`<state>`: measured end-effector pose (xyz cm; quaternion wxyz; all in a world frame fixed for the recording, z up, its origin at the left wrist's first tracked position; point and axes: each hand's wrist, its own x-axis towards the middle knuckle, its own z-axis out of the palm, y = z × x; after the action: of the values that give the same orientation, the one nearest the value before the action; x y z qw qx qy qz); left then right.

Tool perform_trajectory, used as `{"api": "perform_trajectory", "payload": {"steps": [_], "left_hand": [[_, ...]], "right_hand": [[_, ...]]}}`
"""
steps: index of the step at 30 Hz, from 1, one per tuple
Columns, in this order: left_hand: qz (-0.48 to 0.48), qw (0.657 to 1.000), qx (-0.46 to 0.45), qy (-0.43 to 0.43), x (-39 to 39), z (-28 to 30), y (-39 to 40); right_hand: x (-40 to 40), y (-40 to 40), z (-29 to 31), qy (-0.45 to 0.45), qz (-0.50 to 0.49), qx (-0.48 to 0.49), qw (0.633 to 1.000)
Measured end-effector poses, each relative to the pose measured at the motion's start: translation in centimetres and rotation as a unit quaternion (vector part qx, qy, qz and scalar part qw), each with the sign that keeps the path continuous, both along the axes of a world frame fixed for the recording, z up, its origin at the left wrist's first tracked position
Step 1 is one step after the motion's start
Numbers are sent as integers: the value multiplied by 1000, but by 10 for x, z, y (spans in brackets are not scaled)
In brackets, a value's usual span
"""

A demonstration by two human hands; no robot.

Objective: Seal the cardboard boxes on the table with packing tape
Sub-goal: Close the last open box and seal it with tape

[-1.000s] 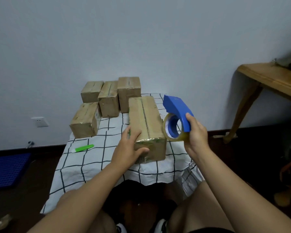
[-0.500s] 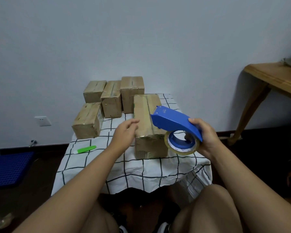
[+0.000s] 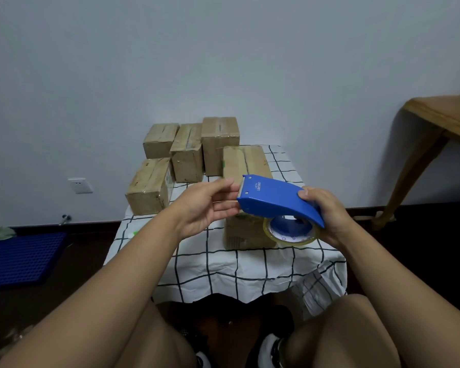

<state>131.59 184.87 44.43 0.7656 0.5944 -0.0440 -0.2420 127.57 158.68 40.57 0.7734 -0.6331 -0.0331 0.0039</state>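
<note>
right hand (image 3: 329, 216) gripping blue tape dispenser (image 3: 276, 200) by its rear, above table (image 3: 250, 264) front | left hand (image 3: 205, 208) reaching to the cutter end, fingers loosely extended, holding nothing | long box (image 3: 246, 166) lying behind dispenser | four boxes (image 3: 186, 152) standing behind

Small table (image 3: 252, 272) at frame centre, draped in white black-grid cloth (image 3: 223, 264) — bears 5 cardboard boxes (image 3: 246, 166): 3 along the far edge, 1 at left, 1 nearest — plus a green item (image 3: 135, 232), mostly hidden.
</note>
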Motion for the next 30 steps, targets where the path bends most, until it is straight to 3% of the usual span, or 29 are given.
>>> {"api": "perform_trajectory", "payload": {"steps": [14,19,30], "left_hand": [[26,998,-17,62,11,-9,-14],[4,998,21,56,14,-8,-16],[22,996,53,62,17,-9,-11]], "right_hand": [[6,-4,-3,2,-4,19,1000],[9,-6,-3,-1,-2,10,1000],[17,-13,7,-29,11,-95,995]]}}
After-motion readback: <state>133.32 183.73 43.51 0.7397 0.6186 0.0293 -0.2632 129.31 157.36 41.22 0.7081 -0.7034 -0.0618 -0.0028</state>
